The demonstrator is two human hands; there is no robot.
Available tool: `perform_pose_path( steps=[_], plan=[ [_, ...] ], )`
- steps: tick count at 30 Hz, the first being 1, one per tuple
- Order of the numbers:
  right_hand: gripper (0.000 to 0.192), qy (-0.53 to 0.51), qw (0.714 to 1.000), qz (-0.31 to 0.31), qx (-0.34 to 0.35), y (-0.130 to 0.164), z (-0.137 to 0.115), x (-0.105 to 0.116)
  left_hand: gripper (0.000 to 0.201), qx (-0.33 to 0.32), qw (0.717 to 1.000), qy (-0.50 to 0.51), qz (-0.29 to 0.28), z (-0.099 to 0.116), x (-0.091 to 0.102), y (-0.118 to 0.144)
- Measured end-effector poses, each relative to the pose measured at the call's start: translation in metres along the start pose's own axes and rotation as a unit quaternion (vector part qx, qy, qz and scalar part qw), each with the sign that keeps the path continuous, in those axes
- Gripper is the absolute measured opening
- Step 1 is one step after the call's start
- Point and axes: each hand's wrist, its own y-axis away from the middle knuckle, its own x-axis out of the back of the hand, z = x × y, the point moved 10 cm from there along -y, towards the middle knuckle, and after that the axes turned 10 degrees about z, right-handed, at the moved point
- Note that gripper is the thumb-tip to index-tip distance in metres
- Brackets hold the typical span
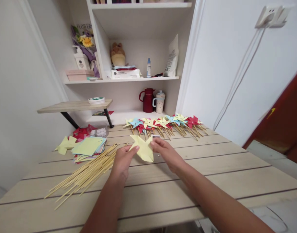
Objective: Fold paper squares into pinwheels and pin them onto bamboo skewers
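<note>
The yellow paper pinwheel (pixel 143 148) hangs just above the table (pixel 211 168), toward its far edge, near the row of finished pinwheels (pixel 165 124). The left hand (pixel 122 160) pinches its left flap and the right hand (pixel 164 150) its right flap, each grip narrow on the paper. It looks very light, thin and easily creased, best held by the folded edges. Its longer diagonal runs from upper left to lower right, one tip pointing down.

White walls and shelving (pixel 138 77) behind a wooden table (pixel 211 168).
</note>
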Motion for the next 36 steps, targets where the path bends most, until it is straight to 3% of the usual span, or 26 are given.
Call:
perform_pose_path(
  steps=[3, 5, 8, 10, 13, 16, 21, 36],
  plan=[
    [0.03, 0.031, 0.995, 0.047, 0.079, -0.007, -0.016, 0.022, 0.04, 0.03, 0.999, 0.019, -0.01, 0.0, 0.003, -0.001],
    [0.037, 0.102, 0.978, 0.05, 0.172, -0.005, -0.035, 0.028, 0.04, 0.042, 0.998, 0.03, -0.03, 0.002, 0.001, 0.001],
    [0.042, 0.226, 0.923, -0.001, 0.312, 0.009, -0.06, 0.017, 0.042, 0.051, 0.997, 0.03, -0.052, 0.004, -0.002, 0.004],
    [0.044, 0.277, 0.894, -0.048, 0.348, 0.019, -0.065, 0.005, 0.042, 0.05, 0.997, 0.03, -0.057, 0.005, -0.003, 0.005],
    [0.036, 0.304, 0.881, -0.105, 0.347, 0.026, -0.061, -0.008, 0.04, 0.049, 0.997, 0.034, -0.054, 0.003, -0.003, 0.005],
    [0.016, 0.29, 0.891, -0.122, 0.327, 0.026, -0.054, -0.013, 0.04, 0.039, 0.997, 0.032, -0.056, 0.002, -0.004, 0.004],
    [0.013, 0.261, 0.917, -0.088, 0.29, 0.018, -0.048, -0.009, 0.037, -0.019, 0.998, -0.005, -0.061, 0.008, -0.007, 0.004],
    [0.027, 0.23, 0.959, 0.017, 0.163, 0.008, -0.033, 0.001, 0.034, -0.073, 0.996, -0.036, -0.044, 0.015, -0.012, 0.008]
  ],
)
